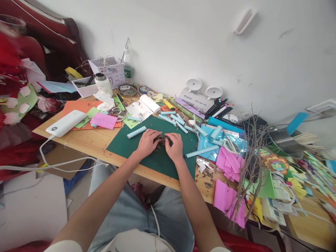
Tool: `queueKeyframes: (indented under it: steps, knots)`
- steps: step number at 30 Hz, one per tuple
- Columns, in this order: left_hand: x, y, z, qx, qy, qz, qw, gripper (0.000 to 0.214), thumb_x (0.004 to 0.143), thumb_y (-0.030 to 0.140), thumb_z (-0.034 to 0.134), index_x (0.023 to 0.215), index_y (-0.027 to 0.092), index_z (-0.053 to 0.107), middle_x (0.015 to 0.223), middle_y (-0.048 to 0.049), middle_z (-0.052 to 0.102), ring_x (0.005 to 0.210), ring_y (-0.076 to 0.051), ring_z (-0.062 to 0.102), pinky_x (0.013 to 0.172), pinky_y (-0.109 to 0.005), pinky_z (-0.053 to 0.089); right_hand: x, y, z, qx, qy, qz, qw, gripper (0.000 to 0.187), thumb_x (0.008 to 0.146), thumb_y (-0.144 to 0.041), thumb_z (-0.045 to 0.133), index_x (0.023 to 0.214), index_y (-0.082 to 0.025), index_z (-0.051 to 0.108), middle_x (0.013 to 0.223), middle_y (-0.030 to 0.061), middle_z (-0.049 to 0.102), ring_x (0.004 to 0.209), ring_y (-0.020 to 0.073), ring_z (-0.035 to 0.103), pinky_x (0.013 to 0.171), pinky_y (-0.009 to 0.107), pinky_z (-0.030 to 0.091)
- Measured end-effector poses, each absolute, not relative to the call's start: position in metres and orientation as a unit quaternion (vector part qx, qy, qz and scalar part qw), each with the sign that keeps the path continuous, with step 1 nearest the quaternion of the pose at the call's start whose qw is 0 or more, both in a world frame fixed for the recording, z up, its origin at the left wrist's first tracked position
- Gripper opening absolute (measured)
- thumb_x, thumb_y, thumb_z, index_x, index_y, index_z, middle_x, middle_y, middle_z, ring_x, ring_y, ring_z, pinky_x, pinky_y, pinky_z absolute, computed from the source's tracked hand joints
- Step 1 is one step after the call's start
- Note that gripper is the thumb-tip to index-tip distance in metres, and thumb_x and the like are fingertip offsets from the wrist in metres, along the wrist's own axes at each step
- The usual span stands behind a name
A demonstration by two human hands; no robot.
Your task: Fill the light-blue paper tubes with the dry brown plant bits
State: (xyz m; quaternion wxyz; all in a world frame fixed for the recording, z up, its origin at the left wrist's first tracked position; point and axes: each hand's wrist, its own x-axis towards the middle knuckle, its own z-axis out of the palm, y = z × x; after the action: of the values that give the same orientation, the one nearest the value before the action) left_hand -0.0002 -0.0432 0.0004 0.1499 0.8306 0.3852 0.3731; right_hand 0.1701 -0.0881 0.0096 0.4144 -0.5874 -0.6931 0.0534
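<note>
Near the middle of the frame, both hands meet on the green cutting mat (157,159). The left hand (147,141) and right hand (174,146) curl their fingers around a small dark clump (162,140), pinching it from either side. It looks like dried twig scraps, though it is too small to be sure. A light-blue paper roll (136,132) lies just left of the left hand. Pink paper sheets (228,162) sit to the right, and a white power bank (65,122) is at far left.
</note>
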Motion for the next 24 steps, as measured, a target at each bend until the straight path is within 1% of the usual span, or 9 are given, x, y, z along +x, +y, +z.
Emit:
queueKeyframes:
  steps: [2,3,5,7,9,12,16,20,24]
  knots:
    - [-0.005,-0.043,0.003,0.837,0.393,0.354,0.141,0.04,0.085,0.02,0.06,0.125,0.02,0.062,0.115,-0.0108,0.066,0.107,-0.026,0.055,0.094,-0.045,0.046,0.166,-0.088,0.009,-0.577,-0.715,0.059,0.391,0.024,0.088,-0.021,0.054,0.107,-0.022,0.069,0.103,0.0077,0.067,0.102,0.0255,0.053,0.091,0.042,0.045]
    - [-0.007,-0.043,0.003,0.841,0.396,0.342,0.135,0.041,0.084,0.019,0.06,0.125,0.02,0.062,0.117,-0.0111,0.065,0.11,-0.027,0.054,0.095,-0.046,0.045,0.164,-0.087,0.008,-0.576,-0.724,0.059,0.375,0.023,0.087,-0.022,0.056,0.106,-0.023,0.069,0.104,0.0074,0.067,0.102,0.0261,0.053,0.091,0.043,0.045]
    - [-0.011,-0.042,0.002,0.847,0.403,0.321,0.129,0.034,0.083,0.018,0.059,0.117,0.021,0.066,0.117,-0.0106,0.065,0.112,-0.028,0.053,0.097,-0.047,0.043,0.161,-0.085,0.007,-0.58,-0.738,0.056,0.342,0.022,0.085,-0.024,0.062,0.106,-0.024,0.07,0.104,0.0073,0.068,0.102,0.0273,0.051,0.089,0.044,0.044]
    - [-0.013,-0.039,0.0,0.848,0.409,0.31,0.13,0.023,0.084,0.02,0.059,0.104,0.021,0.071,0.11,-0.0096,0.067,0.11,-0.028,0.054,0.096,-0.047,0.043,0.159,-0.084,0.005,-0.586,-0.744,0.052,0.316,0.021,0.084,-0.025,0.065,0.105,-0.025,0.07,0.105,0.0074,0.068,0.103,0.028,0.05,0.086,0.044,0.043]
    - [-0.013,-0.037,-0.003,0.848,0.406,0.312,0.135,0.016,0.087,0.022,0.058,0.095,0.02,0.072,0.103,-0.0089,0.068,0.108,-0.027,0.054,0.095,-0.047,0.043,0.157,-0.083,0.005,-0.593,-0.743,0.048,0.306,0.016,0.085,-0.024,0.064,0.1,-0.026,0.071,0.103,0.0072,0.067,0.103,0.0278,0.049,0.083,0.043,0.042]
    - [-0.01,-0.037,-0.003,0.853,0.382,0.33,0.133,0.017,0.09,0.024,0.055,0.093,0.018,0.071,0.1,-0.0084,0.069,0.109,-0.026,0.051,0.096,-0.046,0.042,0.158,-0.083,0.006,-0.589,-0.737,0.045,0.328,0.011,0.088,-0.021,0.06,0.089,-0.024,0.07,0.098,0.0066,0.068,0.1,0.026,0.051,0.082,0.042,0.042]
    - [-0.002,-0.042,0.005,0.844,0.366,0.368,0.133,0.021,0.094,0.028,0.05,0.095,0.019,0.069,0.098,-0.0084,0.067,0.104,-0.025,0.051,0.095,-0.044,0.043,0.161,-0.086,0.008,-0.577,-0.715,0.057,0.39,0.013,0.09,-0.018,0.054,0.086,-0.022,0.066,0.093,0.0059,0.068,0.097,0.0241,0.053,0.085,0.04,0.044]
    - [0.006,-0.048,0.011,0.831,0.37,0.384,0.157,0.024,0.097,0.028,0.045,0.096,0.019,0.067,0.094,-0.0075,0.067,0.095,-0.022,0.054,0.086,-0.038,0.047,0.163,-0.087,0.009,-0.576,-0.675,0.087,0.452,0.014,0.089,-0.016,0.05,0.086,-0.021,0.062,0.088,0.0059,0.066,0.092,0.0221,0.057,0.082,0.036,0.048]
    - [0.012,-0.052,0.01,0.802,0.391,0.404,0.2,0.025,0.097,0.028,0.042,0.096,0.019,0.066,0.092,-0.0071,0.068,0.086,-0.019,0.059,0.078,-0.032,0.049,0.162,-0.088,0.011,-0.591,-0.636,0.124,0.481,0.013,0.089,-0.02,0.05,0.086,-0.021,0.063,0.087,0.0058,0.066,0.086,0.0201,0.06,0.079,0.033,0.05]
